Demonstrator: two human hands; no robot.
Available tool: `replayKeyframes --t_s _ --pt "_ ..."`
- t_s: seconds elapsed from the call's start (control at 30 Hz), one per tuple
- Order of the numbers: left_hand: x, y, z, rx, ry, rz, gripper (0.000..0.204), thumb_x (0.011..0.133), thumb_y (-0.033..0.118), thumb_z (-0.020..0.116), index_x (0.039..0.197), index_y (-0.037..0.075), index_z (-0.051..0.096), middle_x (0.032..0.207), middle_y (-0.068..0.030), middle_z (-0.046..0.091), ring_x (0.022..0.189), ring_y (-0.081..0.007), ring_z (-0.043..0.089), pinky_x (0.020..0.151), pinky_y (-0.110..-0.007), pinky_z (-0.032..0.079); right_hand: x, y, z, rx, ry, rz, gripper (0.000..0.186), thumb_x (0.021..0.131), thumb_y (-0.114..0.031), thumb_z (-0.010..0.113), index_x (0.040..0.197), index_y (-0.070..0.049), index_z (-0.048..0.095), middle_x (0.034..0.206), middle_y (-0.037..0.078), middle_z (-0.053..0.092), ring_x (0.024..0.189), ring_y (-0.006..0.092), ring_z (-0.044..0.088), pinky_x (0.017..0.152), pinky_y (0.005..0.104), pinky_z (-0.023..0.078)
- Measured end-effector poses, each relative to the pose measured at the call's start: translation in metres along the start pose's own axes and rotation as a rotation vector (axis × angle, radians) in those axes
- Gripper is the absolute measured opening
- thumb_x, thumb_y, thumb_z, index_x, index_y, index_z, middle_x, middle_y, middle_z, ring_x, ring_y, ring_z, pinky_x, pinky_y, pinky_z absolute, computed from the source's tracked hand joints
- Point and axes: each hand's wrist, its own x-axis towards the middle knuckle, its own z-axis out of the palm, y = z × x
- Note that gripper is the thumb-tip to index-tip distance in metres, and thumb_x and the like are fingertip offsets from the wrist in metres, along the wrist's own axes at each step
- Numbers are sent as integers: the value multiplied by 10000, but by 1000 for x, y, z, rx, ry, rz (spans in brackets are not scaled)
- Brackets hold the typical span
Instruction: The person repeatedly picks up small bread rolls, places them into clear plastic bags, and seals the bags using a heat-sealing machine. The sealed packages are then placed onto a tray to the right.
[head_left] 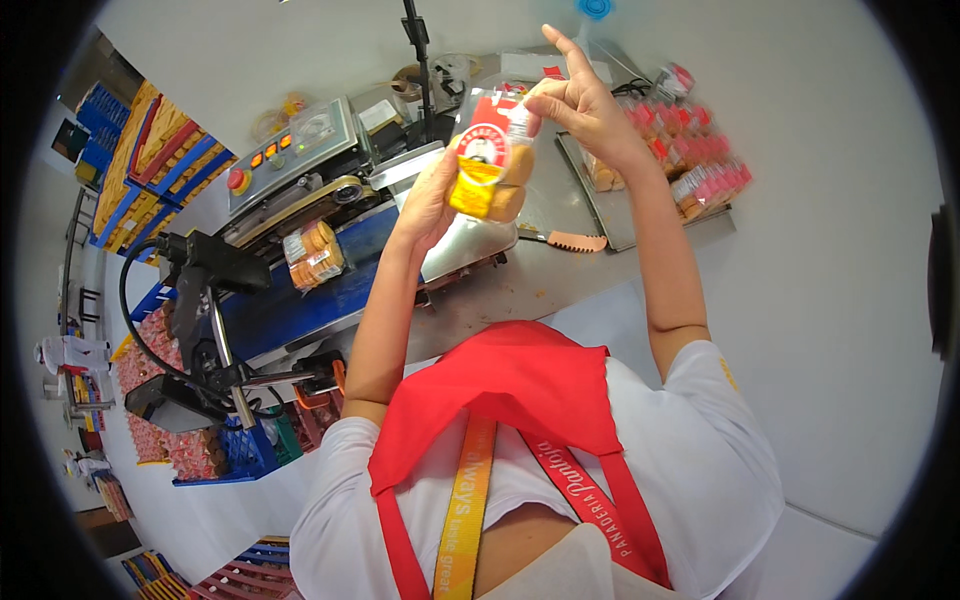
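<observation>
My left hand [430, 200] grips the side of a clear bag of round golden baked goods [510, 185], which has a red and yellow label. The bag is held up in front of the sealing machine's metal table. At its upper right corner, my right hand [580, 105] pinches the bag's loose plastic end between thumb and fingers, with one finger pointing up. A second bag of baked goods [314, 255] lies on the blue conveyor belt [345, 280], left of my left forearm.
A control box [290, 155] with a red button stands behind the belt. Several filled bags [690, 150] sit by a metal tray [622, 235] on the right, near a serrated orange tool [577, 242]. A black jointed arm [215, 265] and stacked crates [165, 150] are at the left.
</observation>
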Motion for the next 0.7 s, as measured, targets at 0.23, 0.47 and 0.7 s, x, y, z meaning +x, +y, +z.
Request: replayKeyframes --t_s 0.23,0.47,0.7 --pt "-13 1 -50 -217 -50 248 484 974 293 475 1365 27 370 1330 -94 495 1200 -189 501 1015 -350 411 -12 24 75 237 53 135 1047 851 -150 683 1438 -106 -182 1071 173 617 1014 244 608 909 396 479" --pt "-28 -10 -83 571 267 504 576 918 35 543 1418 29 256 1380 -123 438 1212 -150 436 1001 -309 379 -17 139 132 7 175 -19 685 829 -2 652 1296 -61 154 1125 180 602 1125 273 573 935 375 486" --pt "-36 -6 -40 1088 682 646 259 868 81 645 1106 -20 624 1097 -153 642 927 -157 626 811 -272 519 -22 110 146 -296 477 -154 239 827 -54 657 1043 41 613 1097 198 628 1040 318 620 872 369 509"
